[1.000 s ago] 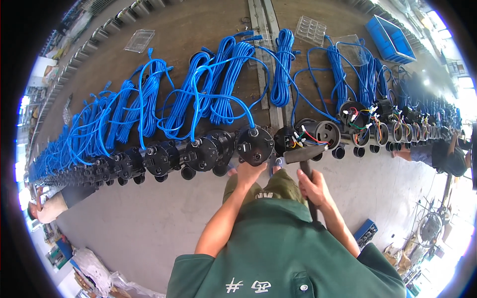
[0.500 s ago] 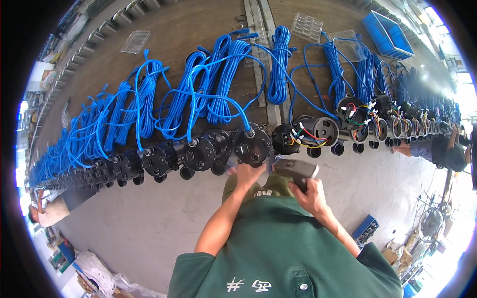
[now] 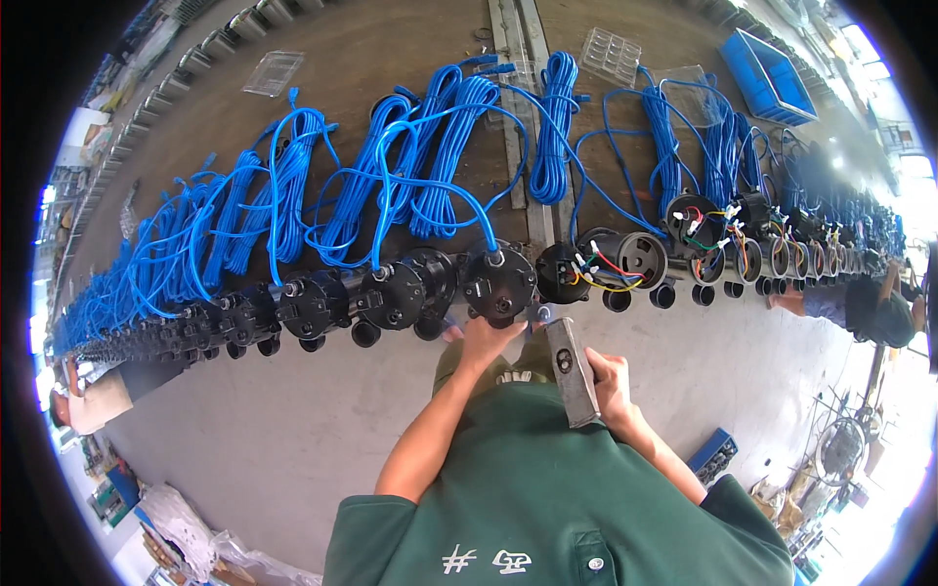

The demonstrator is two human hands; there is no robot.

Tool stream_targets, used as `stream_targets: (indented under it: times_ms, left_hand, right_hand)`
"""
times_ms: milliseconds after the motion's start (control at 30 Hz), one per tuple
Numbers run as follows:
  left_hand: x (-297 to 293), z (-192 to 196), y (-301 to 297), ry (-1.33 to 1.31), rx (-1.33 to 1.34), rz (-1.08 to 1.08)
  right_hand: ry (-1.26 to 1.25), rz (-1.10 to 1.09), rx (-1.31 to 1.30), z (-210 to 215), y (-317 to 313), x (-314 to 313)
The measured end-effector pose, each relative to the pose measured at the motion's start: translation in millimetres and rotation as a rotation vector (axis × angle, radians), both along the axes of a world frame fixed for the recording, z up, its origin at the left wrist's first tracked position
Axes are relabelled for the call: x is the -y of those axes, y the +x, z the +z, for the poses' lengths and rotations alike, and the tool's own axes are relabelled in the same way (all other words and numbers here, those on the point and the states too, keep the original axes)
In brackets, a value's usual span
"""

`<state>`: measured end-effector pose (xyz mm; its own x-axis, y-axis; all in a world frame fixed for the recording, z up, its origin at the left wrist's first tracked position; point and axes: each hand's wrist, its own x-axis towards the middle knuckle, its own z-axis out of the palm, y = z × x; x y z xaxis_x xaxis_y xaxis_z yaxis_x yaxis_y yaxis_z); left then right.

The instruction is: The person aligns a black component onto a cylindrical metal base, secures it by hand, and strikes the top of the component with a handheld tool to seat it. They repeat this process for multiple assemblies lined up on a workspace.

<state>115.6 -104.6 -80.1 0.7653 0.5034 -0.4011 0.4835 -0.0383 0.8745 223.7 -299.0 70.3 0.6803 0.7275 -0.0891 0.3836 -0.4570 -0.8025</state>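
A long row of black round housings (image 3: 391,293) with coiled blue cables (image 3: 440,146) runs across the floor in front of me. My left hand (image 3: 489,337) rests on the underside of one closed black housing (image 3: 498,283). My right hand (image 3: 611,386) grips a grey power tool (image 3: 570,369), its tip pointing up toward that housing. Just to the right lies an open housing (image 3: 625,259) with coloured wires showing. Further right, several more open housings (image 3: 743,234) show wiring.
A blue crate (image 3: 772,78) and clear plastic trays (image 3: 611,54) lie beyond the cables. Another person (image 3: 870,308) crouches at the right end of the row. A person's arm (image 3: 93,405) shows at the left. A small blue box (image 3: 713,454) sits at my right.
My right hand has pulled the tool down and left, from the open housing toward the closed one. My left hand stays at the closed housing.
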Motion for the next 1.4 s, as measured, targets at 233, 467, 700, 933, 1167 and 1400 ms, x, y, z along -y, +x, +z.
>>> stream_targets:
  times_ms: [233, 467, 700, 933, 1167, 1400]
  left_hand:
    - [5.2, -27.7, -15.5, -0.188, -0.005, -0.004]
    - [-22.0, -36.8, -76.6, 0.043, -0.248, -0.142]
    - [-44.0, 77.5, -73.5, 0.104, -0.17, -0.285]
    - [18.3, 196.7, 36.2, -0.438, 0.211, -0.363]
    - [50.2, 202.8, 196.1, -0.319, 0.224, -0.182]
    - [55.3, 171.2, 299.5, -0.233, -0.014, -0.062]
  right_hand:
    - [-0.057, 0.129, 0.116, -2.0, 5.9, 9.6]
    - [-0.137, 0.107, 0.189, -3.8, -0.6, 27.0]
    - [-0.283, -0.227, 0.157, 5.4, 7.8, 68.8]
    - [-0.424, -0.608, 0.466, 64.0, 93.6, 154.4]
    - [-0.531, -0.514, 0.611, 71.0, 237.3, 227.5]
    - [-0.359, 0.135, 0.625, 60.0, 367.0, 241.9]
